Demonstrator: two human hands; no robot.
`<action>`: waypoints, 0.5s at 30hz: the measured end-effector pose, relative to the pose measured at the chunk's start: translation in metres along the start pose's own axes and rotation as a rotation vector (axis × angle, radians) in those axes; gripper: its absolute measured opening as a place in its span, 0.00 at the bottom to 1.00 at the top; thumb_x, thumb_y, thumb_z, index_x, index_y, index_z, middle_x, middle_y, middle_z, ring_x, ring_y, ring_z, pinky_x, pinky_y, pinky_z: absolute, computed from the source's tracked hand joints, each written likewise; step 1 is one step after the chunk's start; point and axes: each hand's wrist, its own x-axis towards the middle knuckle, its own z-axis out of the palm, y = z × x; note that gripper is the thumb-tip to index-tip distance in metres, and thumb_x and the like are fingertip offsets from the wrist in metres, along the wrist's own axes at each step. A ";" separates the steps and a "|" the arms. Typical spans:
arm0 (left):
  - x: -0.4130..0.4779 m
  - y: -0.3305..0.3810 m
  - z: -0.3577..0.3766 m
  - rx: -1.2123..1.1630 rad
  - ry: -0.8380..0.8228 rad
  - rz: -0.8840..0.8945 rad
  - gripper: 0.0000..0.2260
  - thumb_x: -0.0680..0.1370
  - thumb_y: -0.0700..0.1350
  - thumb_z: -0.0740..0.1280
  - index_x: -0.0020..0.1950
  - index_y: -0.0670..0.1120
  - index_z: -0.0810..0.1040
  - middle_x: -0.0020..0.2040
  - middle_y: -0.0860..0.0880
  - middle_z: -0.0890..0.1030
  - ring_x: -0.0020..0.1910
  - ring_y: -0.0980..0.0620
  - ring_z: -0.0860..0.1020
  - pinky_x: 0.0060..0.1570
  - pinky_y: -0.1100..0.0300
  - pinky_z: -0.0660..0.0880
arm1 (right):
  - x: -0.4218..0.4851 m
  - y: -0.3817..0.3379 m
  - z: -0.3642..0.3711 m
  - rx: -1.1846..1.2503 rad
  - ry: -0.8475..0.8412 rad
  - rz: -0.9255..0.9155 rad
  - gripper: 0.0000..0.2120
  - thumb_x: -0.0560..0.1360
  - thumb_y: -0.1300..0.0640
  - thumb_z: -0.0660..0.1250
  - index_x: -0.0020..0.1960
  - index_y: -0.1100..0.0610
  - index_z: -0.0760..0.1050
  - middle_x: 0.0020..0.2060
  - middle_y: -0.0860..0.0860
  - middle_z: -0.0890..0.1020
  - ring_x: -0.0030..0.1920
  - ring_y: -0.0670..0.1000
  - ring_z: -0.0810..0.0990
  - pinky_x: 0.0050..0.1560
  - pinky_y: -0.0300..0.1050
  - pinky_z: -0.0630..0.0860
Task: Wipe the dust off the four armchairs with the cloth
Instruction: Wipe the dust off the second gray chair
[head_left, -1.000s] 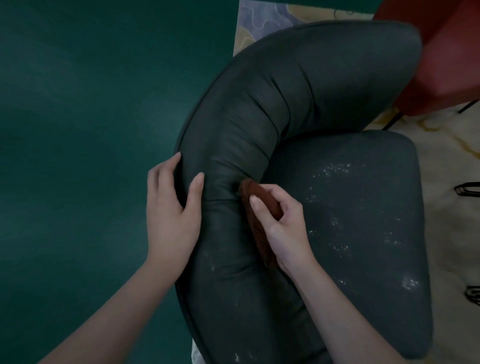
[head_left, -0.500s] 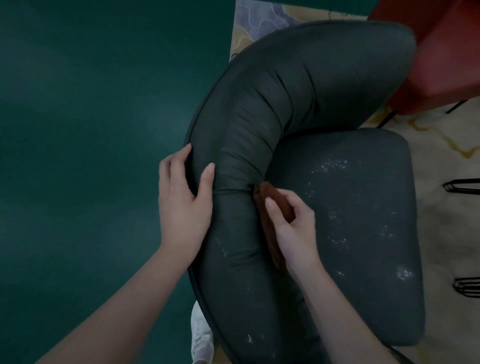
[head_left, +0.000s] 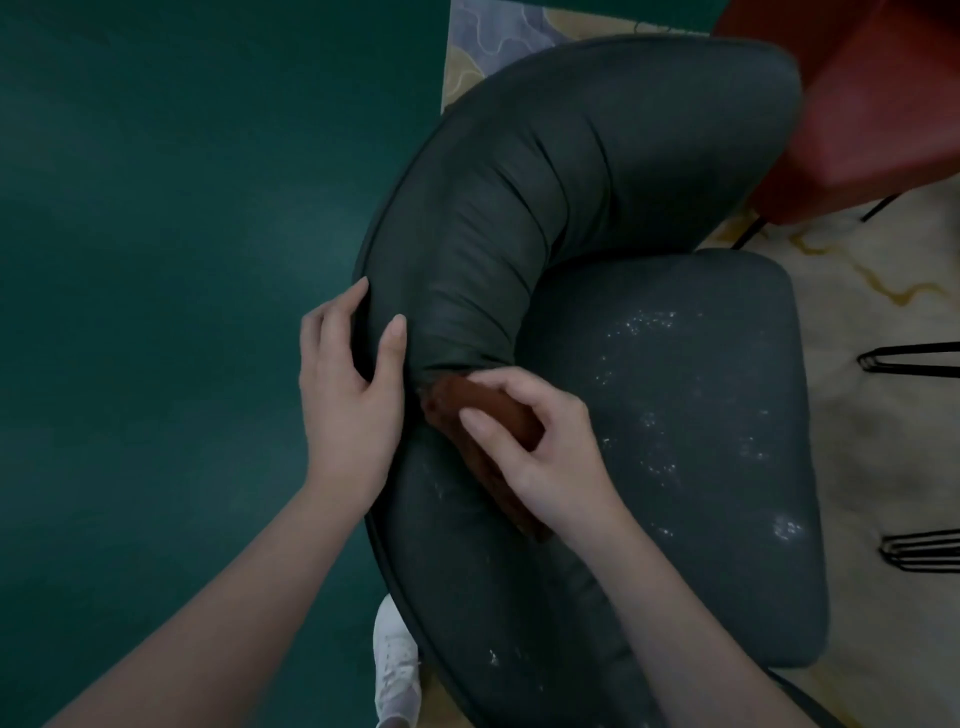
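1. Task object: the cloth (head_left: 483, 408), brown and bunched, lies on the padded backrest (head_left: 571, 182) of the grey armchair (head_left: 649, 597), at the crease where the curved roll bends toward the person.
2. Right hand (head_left: 550, 457): fingers and thumb are curled round the cloth and press it onto the roll. One second ago the cloth sat lower, on the inner face of the roll beside the seat. It has since moved up onto the crest.
3. Left hand (head_left: 348, 405): holds nothing. The fingers are nearly straight along the outer edge of the backrest and the thumb lies on top. This placement is unchanged. The gap between this thumb and the cloth has narrowed, and the two are now just apart.
4. Dust: white specks show on the seat cushion (head_left: 701, 415) and on the near part of the backrest, below the cloth.
5. Surroundings: a red armchair (head_left: 872, 104) stands just beyond the grey one, on a pale patterned rug (head_left: 883, 457). The green floor (head_left: 156, 260) lies to the left. A white shoe (head_left: 397, 670) is now in view at the bottom edge; one second ago it was out of frame
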 end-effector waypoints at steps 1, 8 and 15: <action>0.000 0.001 0.000 -0.002 -0.005 -0.002 0.19 0.82 0.48 0.64 0.72 0.46 0.71 0.65 0.48 0.72 0.61 0.63 0.68 0.60 0.79 0.60 | -0.003 0.003 -0.006 0.025 0.028 0.037 0.07 0.74 0.58 0.69 0.51 0.57 0.81 0.45 0.46 0.84 0.49 0.44 0.82 0.53 0.38 0.75; 0.001 0.001 0.000 -0.020 -0.015 -0.009 0.19 0.82 0.48 0.64 0.72 0.46 0.70 0.65 0.52 0.70 0.60 0.66 0.67 0.59 0.81 0.59 | 0.007 0.039 -0.005 -0.016 0.290 0.340 0.06 0.79 0.57 0.68 0.55 0.53 0.80 0.45 0.43 0.83 0.48 0.41 0.80 0.55 0.46 0.77; 0.001 0.000 -0.001 -0.005 -0.016 0.022 0.19 0.82 0.47 0.64 0.72 0.43 0.70 0.63 0.52 0.69 0.58 0.66 0.66 0.58 0.82 0.57 | -0.004 -0.008 0.008 -0.132 0.041 -0.035 0.07 0.75 0.59 0.68 0.52 0.58 0.80 0.47 0.47 0.83 0.50 0.44 0.80 0.53 0.34 0.73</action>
